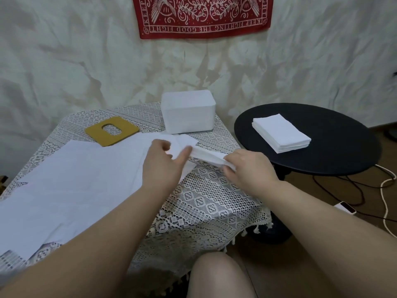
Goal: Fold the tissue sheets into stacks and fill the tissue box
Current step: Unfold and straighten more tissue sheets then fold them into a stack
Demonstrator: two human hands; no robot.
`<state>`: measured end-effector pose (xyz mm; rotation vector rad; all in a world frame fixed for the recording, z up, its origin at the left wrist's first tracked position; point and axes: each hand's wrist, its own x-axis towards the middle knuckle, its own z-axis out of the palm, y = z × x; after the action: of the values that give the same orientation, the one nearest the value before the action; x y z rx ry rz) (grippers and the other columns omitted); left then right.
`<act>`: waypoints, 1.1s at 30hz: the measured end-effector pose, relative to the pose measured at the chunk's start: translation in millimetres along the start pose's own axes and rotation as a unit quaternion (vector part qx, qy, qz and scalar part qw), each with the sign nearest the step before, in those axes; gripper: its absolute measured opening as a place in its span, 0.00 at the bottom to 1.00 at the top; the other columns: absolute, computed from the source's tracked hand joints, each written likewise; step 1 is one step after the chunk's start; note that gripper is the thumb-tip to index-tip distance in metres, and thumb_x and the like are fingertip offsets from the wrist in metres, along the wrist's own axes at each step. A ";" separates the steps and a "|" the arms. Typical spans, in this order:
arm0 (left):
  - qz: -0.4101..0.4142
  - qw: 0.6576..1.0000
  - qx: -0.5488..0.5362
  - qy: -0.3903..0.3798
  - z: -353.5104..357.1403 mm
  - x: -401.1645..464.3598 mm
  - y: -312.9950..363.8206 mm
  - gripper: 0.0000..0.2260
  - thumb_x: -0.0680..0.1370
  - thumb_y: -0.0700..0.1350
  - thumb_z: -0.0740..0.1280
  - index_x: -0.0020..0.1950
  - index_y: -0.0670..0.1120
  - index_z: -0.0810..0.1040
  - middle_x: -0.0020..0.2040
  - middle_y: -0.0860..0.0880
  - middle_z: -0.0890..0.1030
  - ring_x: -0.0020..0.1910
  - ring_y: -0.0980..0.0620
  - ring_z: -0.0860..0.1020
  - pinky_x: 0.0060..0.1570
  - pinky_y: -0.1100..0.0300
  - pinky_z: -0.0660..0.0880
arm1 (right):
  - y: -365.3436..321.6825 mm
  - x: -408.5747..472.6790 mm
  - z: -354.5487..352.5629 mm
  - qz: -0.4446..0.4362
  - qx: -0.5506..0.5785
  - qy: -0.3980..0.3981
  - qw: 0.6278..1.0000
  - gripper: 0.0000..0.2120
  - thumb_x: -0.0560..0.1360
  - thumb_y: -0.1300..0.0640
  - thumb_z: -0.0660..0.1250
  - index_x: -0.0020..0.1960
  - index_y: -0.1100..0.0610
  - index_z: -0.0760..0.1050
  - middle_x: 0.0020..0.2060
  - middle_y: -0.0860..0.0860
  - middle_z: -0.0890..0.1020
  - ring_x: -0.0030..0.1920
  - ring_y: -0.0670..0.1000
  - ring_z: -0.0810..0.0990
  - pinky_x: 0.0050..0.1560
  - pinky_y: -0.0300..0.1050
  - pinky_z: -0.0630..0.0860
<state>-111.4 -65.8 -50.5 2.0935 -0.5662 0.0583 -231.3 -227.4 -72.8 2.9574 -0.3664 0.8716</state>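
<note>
**Folding a tissue sheet beside the white box**

We see the white tissue box [188, 111] at upper centre of the frame, on the lace tablecloth [206, 201]; what it holds we cannot tell. Its tan lid [111, 131], with an oval slot, lies flat to its left. A folded tissue stack [281, 133] sits on the black round table [335, 151] at right. The red banner [203, 15] at the top reads, upside down, "KEEP FIGHTING THE GOOD FIGHT". Loose tissue sheets [71, 179] spread across the left. Our right hand [249, 171] pinches one end of a folded tissue [206, 155]; our left hand [165, 164], fingers loosely extended, touches its other end.
</note>
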 end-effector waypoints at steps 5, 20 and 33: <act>-0.250 0.904 -0.325 -0.125 0.9 -10.1 22.9 0.30 0.70 0.63 0.69 0.61 0.42 0.72 0.55 0.46 0.78 0.49 0.50 0.81 0.47 0.52 0.80 | -33.3 -0.2 -5.2 -0.002 0.009 0.103 0.995 0.15 0.72 0.50 0.58 0.34 0.56 0.78 0.28 0.50 0.76 0.26 0.54 0.75 0.21 0.41 0.68; -0.035 0.948 -0.296 -0.110 -22.5 -26.3 33.0 0.14 0.68 0.44 0.67 0.53 0.50 0.76 0.51 0.46 0.82 0.50 0.45 0.80 0.53 0.44 0.77 | -63.3 22.1 -39.7 0.295 0.533 -0.010 0.793 0.26 0.71 0.66 0.63 0.66 0.51 0.69 0.54 0.51 0.80 0.52 0.50 0.79 0.55 0.50 0.77; -0.065 0.934 -0.350 -0.030 -11.1 -35.5 40.0 0.12 0.77 0.36 0.59 0.58 0.45 0.73 0.50 0.48 0.78 0.44 0.54 0.75 0.39 0.62 0.70 | -77.8 30.4 -41.7 0.329 0.582 0.016 0.744 0.17 0.62 0.56 0.56 0.49 0.52 0.74 0.46 0.54 0.80 0.49 0.56 0.77 0.50 0.52 0.74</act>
<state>-157.8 -62.0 -21.8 1.4285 -0.4019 -0.2520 -210.4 -154.1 -18.9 3.9227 -1.3811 1.7360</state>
